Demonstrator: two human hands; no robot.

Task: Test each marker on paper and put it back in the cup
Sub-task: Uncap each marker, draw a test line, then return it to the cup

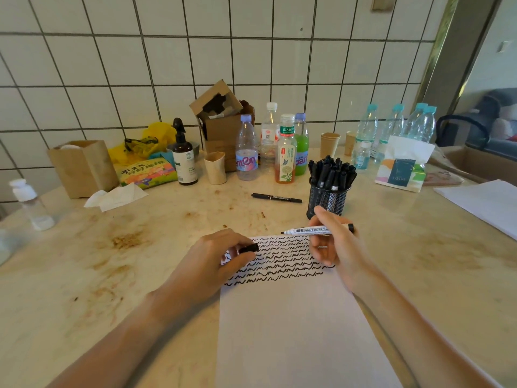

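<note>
A white sheet of paper (291, 326) lies in front of me, its upper part filled with rows of black squiggles. My right hand (335, 245) grips an uncapped whiteboard marker (313, 229) held sideways, tip pointing left just above the paper's top edge. My left hand (221, 254) pinches the black cap (249, 248) over the paper's upper left corner. Behind my right hand stands a black mesh cup (328, 199) packed with several black markers. A thin black pen (276, 197) lies alone on the table left of the cup.
Along the tiled wall stand several bottles (246, 152), paper cups (214, 167), a cardboard box (221, 121), a pump bottle (183, 159) and a paper bag (84, 166). A tissue pack (402, 169) and more white paper (486, 203) are at the right. The table (117, 264) is stained.
</note>
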